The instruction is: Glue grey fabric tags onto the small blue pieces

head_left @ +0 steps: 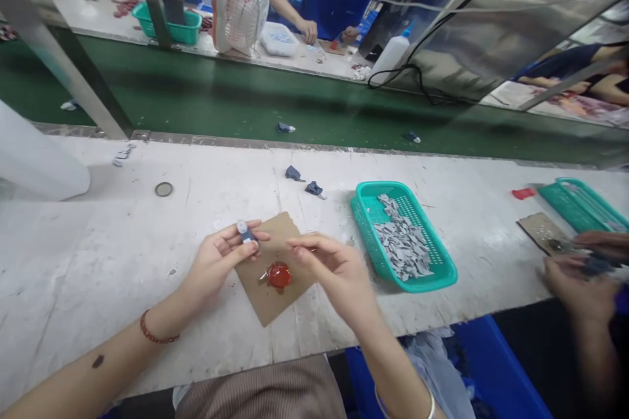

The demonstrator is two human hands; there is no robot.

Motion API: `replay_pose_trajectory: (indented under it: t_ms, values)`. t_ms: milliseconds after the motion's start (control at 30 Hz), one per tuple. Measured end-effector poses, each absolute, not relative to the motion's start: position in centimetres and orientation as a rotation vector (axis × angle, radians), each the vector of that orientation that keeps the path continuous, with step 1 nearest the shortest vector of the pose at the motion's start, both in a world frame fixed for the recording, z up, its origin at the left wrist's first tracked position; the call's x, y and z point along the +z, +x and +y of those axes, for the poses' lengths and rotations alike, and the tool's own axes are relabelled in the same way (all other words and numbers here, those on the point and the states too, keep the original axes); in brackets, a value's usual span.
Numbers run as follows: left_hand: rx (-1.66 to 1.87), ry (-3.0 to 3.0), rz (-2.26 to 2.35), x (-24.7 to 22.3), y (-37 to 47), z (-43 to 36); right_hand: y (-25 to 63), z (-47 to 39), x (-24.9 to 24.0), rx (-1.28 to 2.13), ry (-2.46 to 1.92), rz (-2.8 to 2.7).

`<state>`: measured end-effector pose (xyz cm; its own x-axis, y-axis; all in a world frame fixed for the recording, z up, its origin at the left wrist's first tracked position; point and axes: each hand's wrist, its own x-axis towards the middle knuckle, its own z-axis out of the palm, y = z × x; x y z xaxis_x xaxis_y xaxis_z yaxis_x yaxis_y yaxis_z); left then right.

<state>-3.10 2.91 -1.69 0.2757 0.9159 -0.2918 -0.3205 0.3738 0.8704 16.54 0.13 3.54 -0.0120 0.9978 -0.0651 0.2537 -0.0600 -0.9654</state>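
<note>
Between the thumb and fingers of my left hand (213,260) is a small dark blue plastic part with a pale end (249,236). My right hand (339,270) is closed in a pinch just right of it; whatever its fingertips hold is too small to make out. Beneath both hands lies a brown cardboard square (265,309). On the cardboard sits a small red dish (279,274) with shiny liquid in and around it. Two more dark blue parts, one (293,173) beside the other (314,188), rest on the white table beyond.
To the right stands a green basket (426,285) of small grey pieces (403,245). A bottle cap (164,189) and a large white container (39,157) are on the left. Behind runs a green belt (206,95) carrying several parts. A co-worker's hands (574,275) work at right.
</note>
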Motion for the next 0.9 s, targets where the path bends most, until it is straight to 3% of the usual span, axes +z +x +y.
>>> replay_pose_trajectory:
  t_ms: [200,333,533,700,900]
  values:
    - [1.038,0.938,1.091,-1.6,-4.3,4.7,29.9,2.9,3.0,0.245,-1.983,-1.676]
    - [0.978,1.135,1.216,-1.0,-4.7,6.4,35.2,5.8,1.7,0.289,-1.971,-1.904]
    - [1.063,1.43,1.401,-1.0,-5.2,14.5,35.6,8.1,0.5,0.299,-1.872,-2.214]
    - [0.879,1.931,1.861,-0.9,-5.6,24.0,36.4,7.6,0.5,0.227,-1.895,-2.237]
    - [0.685,2.119,1.924,-1.3,-4.5,29.9,32.9,3.2,2.7,0.249,-1.595,-2.017]
